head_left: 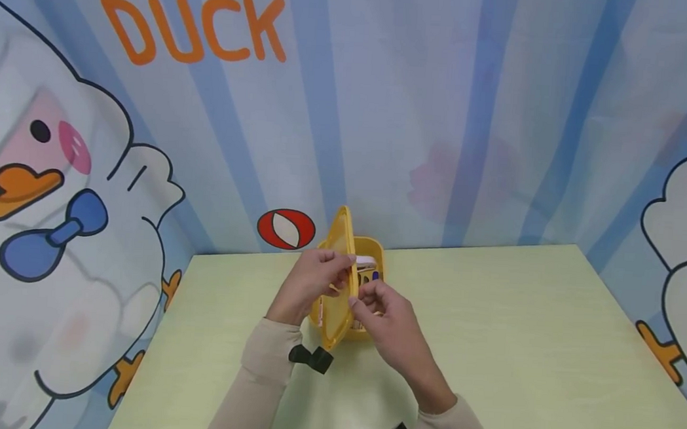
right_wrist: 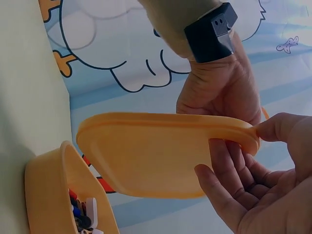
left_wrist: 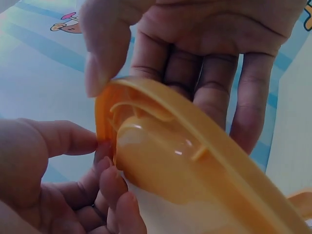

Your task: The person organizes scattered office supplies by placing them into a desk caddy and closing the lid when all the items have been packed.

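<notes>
Both hands are on a yellow plastic lid (head_left: pixel 339 232), which stands on edge above a yellow box (head_left: pixel 379 251). My left hand (head_left: pixel 314 280) grips it, thumb at the rim and fingers behind the lid in the left wrist view. Pinched between thumb and fingers of my right hand (head_left: pixel 389 319) is the rim's near end. The right wrist view shows the lid's (right_wrist: pixel 146 158) flat face, with the box (right_wrist: pixel 46 190) uncovered beside it. Small items lie inside, among them a white piece (right_wrist: pixel 91 212) and a blue-capped pen-like thing (head_left: pixel 376 276).
The box stands on a pale yellow-green table (head_left: pixel 490 328), near its back edge. Behind it hangs a blue striped cloth (head_left: pixel 397 113) printed with ducks. A black wrist camera (right_wrist: pixel 210 33) is strapped to the left wrist.
</notes>
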Demonstrator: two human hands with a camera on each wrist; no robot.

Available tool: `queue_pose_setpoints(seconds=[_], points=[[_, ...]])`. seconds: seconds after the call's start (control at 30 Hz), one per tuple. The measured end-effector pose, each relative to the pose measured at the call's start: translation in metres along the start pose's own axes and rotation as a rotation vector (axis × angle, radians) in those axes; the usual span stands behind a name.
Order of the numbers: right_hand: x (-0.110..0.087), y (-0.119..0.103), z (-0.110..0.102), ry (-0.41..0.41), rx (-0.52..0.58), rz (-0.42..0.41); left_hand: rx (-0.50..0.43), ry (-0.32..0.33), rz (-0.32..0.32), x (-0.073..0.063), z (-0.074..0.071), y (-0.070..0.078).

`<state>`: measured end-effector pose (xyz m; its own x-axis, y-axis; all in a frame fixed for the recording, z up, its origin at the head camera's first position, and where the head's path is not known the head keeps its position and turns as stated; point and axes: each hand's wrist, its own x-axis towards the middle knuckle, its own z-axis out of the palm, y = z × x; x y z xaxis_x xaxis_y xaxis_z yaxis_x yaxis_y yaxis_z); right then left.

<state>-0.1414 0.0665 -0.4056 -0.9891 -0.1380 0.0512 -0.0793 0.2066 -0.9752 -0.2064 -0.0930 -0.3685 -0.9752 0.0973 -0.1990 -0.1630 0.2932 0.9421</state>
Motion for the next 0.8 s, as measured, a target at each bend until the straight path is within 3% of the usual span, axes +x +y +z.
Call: queue_pose_setpoints(seconds=[0.27, 0.5, 0.63, 0.8], points=[[-0.002, -0.003, 0.002, 0.034, -0.093, -0.084, -0.019, -0.005, 0.083, -0.006, 0.001, 0.003], [0.000, 0.000, 0.002, 0.064, -0.150, -0.127, -0.073, -0.017, 0.097, -0.004, -0.003, 0.003], [0.002, 0.003, 0.000, 0.050, -0.125, -0.127, -0.101, -0.013, 0.091, -0.003, -0.004, 0.003], [0.004, 0.012, -0.006, -0.023, -0.003, -0.104, -0.153, -0.004, 0.092, -0.003, -0.007, 0.001]])
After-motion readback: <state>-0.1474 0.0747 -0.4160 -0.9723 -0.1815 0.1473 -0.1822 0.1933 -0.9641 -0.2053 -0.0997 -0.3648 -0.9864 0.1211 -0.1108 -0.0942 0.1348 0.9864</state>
